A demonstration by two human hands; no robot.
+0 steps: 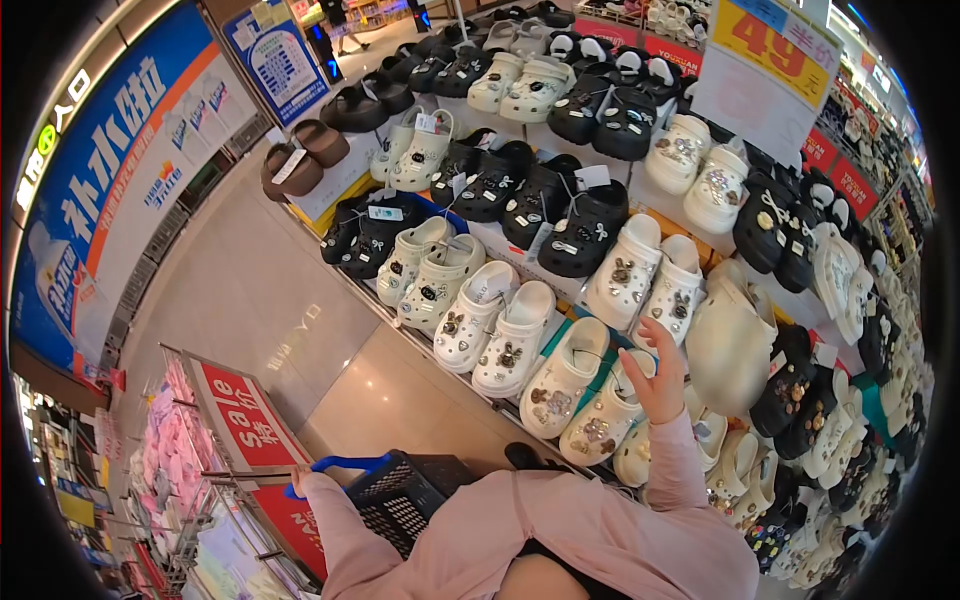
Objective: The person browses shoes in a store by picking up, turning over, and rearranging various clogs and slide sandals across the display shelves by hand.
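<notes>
My left hand (301, 481) is closed around the blue handle (350, 463) of a black shopping basket (408, 492), which hangs at my left side. My right hand (660, 378) reaches out over the shoe display, fingers apart and curved, with nothing in it. Below and left of it sits a cream clog with charms (600, 424), close to the fingertips; I cannot tell if they touch. A white clog with dark charms (671, 300) lies just beyond the hand. Another cream clog (563, 385) stands further left in the same row.
Rows of black clogs (585, 235) and white clogs (510, 338) cover the slanted display. A yellow price sign (768, 50) rises at the upper right. On the left stand a rack with pink clothes (178, 440) and a red sale sign (245, 412), beside the tiled aisle (270, 290).
</notes>
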